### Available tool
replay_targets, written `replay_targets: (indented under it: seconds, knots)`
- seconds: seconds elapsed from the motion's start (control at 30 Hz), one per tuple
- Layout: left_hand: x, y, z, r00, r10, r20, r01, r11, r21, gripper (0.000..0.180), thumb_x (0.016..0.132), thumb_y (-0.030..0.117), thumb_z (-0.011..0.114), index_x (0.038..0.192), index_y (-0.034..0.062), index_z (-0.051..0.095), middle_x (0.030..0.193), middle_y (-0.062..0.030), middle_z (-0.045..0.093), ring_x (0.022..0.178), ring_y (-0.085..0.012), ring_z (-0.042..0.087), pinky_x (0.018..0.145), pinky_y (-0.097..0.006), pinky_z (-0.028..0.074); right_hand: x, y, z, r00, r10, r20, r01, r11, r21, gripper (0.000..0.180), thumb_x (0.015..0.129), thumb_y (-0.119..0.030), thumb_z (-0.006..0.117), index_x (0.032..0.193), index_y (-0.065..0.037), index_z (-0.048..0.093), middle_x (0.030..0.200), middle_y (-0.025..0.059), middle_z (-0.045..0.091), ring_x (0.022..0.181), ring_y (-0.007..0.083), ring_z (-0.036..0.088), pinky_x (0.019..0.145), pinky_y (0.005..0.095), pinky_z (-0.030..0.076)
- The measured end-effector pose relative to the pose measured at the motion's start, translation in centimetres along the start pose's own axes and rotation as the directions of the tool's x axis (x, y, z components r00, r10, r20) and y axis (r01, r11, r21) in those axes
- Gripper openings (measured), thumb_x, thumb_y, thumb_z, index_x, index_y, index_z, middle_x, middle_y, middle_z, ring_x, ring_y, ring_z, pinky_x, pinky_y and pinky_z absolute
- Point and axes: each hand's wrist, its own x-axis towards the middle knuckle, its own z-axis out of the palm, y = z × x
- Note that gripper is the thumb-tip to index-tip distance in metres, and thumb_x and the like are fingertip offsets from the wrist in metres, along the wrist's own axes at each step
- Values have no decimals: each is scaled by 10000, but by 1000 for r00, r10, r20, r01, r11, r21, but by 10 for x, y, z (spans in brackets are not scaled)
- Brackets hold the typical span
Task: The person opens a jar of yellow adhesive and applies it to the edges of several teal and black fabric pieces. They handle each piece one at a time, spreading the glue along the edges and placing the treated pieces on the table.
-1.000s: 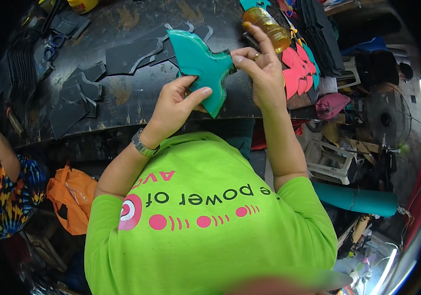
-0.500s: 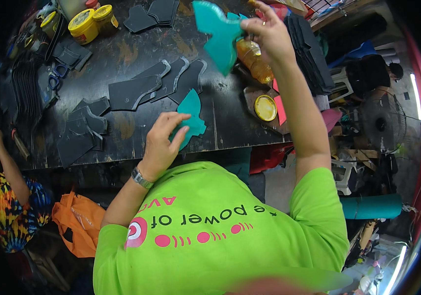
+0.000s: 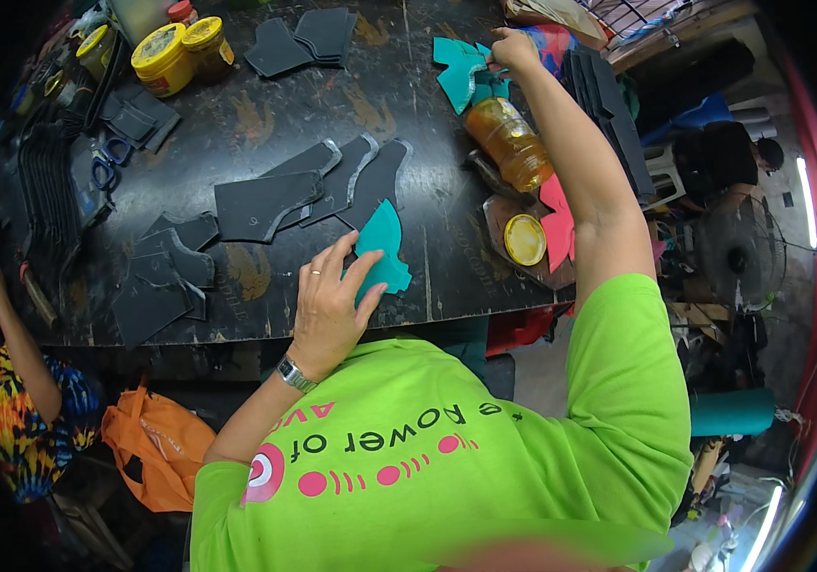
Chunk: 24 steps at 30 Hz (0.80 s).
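My left hand (image 3: 330, 307) rests on the dark worktable (image 3: 447, 276) near its front edge. Its fingers pinch a teal cut-out piece (image 3: 382, 250) that lies flat there. My right arm reaches far across to the back right. My right hand (image 3: 513, 48) grips another teal cut-out (image 3: 454, 69) and holds it down on a small pile of the same teal pieces. Just below that pile a plastic bottle of amber liquid (image 3: 511, 145) lies tilted, close under my right forearm.
Several dark cut-outs (image 3: 313, 186) lie spread over the middle and left of the table. Yellow tins (image 3: 165, 57) stand at the back left, near blue-handled scissors (image 3: 108, 167). Pink pieces (image 3: 557, 224) and a yellow lid (image 3: 525, 238) lie right. Another person (image 3: 18, 381) sits at left beside an orange bag (image 3: 146, 448).
My hands parted, each with a teal piece. The right hand carried its piece up and away to the back-right pile. The left hand brought the other down flat on the table.
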Motion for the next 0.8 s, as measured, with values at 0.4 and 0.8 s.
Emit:
replay_targets:
  seconds: [0.4, 0.8]
  knots:
    - [5, 2, -5, 999, 2, 54, -2, 1000, -3, 473, 835, 157, 775, 1281, 93, 633, 1418, -130, 516, 1092, -298, 599, 930, -426, 443, -205, 15, -96, 718, -679, -152, 688, 661, 300, 307, 905, -62, 677, 1210, -37, 708, 1027, 38, 688, 907, 84, 621, 825, 245, 500]
    - [29, 7, -6, 993, -35, 114, 21, 992, 125, 712, 765, 251, 856, 1393, 111, 551, 1144, -89, 668, 1030, -264, 617, 855, -384, 442, -297, 103, -37, 898, -407, -167, 345, 887, -306, 529, 786, -33, 597, 1298, -139, 678, 951, 149, 585, 912, 331, 591, 806, 462, 489]
